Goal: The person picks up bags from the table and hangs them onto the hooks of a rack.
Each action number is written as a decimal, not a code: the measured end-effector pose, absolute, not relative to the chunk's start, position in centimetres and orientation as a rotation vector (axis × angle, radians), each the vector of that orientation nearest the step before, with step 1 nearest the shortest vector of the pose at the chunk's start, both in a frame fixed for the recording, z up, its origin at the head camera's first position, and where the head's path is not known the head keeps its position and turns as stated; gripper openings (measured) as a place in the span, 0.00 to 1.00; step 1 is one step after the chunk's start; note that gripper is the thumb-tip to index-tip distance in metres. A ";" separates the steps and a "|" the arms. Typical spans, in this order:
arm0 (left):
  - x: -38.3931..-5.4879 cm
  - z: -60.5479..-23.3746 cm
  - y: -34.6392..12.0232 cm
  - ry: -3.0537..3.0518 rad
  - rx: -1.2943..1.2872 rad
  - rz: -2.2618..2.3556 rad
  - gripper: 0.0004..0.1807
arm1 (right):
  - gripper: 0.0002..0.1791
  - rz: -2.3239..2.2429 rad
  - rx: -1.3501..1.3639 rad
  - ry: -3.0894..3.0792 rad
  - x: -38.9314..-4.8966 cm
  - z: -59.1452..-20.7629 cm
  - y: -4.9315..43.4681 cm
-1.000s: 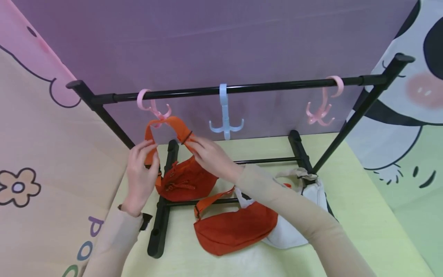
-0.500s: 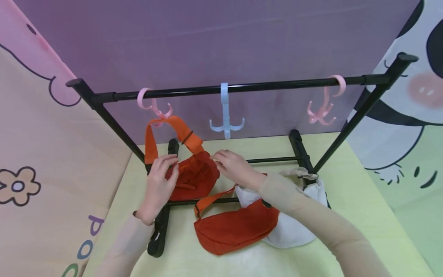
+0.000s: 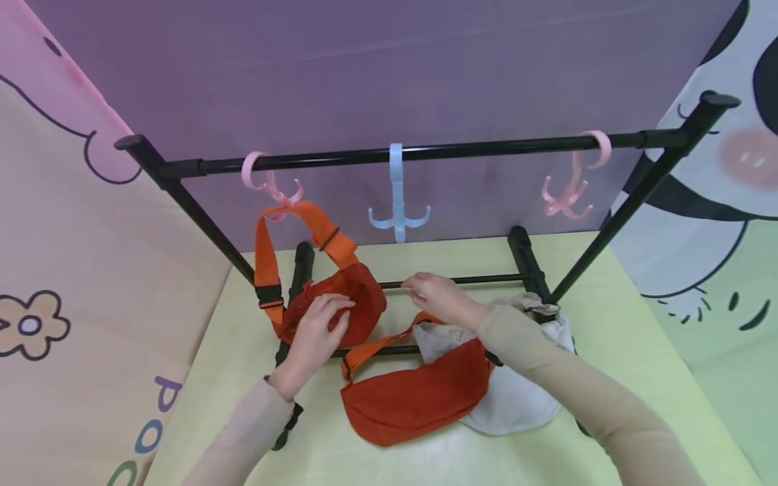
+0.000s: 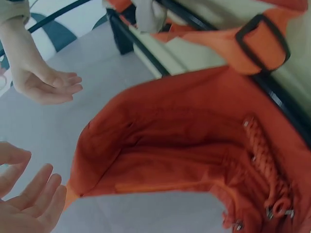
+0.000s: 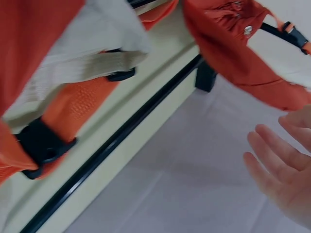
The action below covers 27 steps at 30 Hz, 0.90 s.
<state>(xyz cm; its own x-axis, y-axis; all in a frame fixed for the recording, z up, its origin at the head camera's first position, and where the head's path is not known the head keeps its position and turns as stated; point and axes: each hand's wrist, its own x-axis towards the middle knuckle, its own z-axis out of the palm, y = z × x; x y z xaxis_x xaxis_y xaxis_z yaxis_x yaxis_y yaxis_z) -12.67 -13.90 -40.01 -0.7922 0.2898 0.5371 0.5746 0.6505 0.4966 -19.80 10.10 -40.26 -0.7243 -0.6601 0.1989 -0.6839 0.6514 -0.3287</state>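
A red waist bag (image 3: 361, 297) hangs by its orange strap (image 3: 313, 219) from the pink hook (image 3: 284, 196) at the left of the rail. My left hand (image 3: 319, 331) is in front of this bag in the head view; in the left wrist view its loosely bent fingers (image 4: 41, 194) hold nothing and look apart from the cloth. My right hand (image 3: 444, 297) hovers right of the bag, its relaxed fingers (image 5: 274, 155) holding nothing. Below it, a second red waist bag (image 3: 413, 398) lies on the table, overlapping a white bag (image 3: 510, 405).
A black rack (image 3: 486, 148) spans the table (image 3: 638, 378), with sloping side posts and low crossbars. A blue hook (image 3: 398, 196) hangs mid-rail and another pink hook (image 3: 568, 192) at the right. Printed cloth walls stand left, behind and right.
Both hands have let go of the hanging bag's strap and moved down and right, the left in front of the bag, the right away from it. The bag stays on the hook.
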 end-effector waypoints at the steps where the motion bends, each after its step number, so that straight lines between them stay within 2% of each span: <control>1: -12.6 -40.3 -13.7 -2.479 -0.685 -0.945 0.10 | 0.11 0.604 1.129 -2.832 -20.0 -40.5 10.4; 15: -12.9 -43.8 -11.9 -2.805 -0.712 -0.884 0.07 | 0.16 0.559 1.027 -3.193 -21.5 -43.5 13.2; 27: -12.9 -46.1 -11.2 -3.004 -0.676 -0.894 0.11 | 0.16 0.360 0.986 -3.347 -22.9 -45.6 14.9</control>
<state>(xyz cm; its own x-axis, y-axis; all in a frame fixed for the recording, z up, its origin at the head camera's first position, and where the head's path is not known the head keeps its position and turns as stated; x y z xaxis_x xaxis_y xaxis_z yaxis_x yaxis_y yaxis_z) -12.93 -11.20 -46.11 -0.9090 0.4129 0.0571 0.3769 0.7556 0.5357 -22.93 14.94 -45.60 -0.7809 -0.5554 -0.2860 -0.4818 0.8269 -0.2900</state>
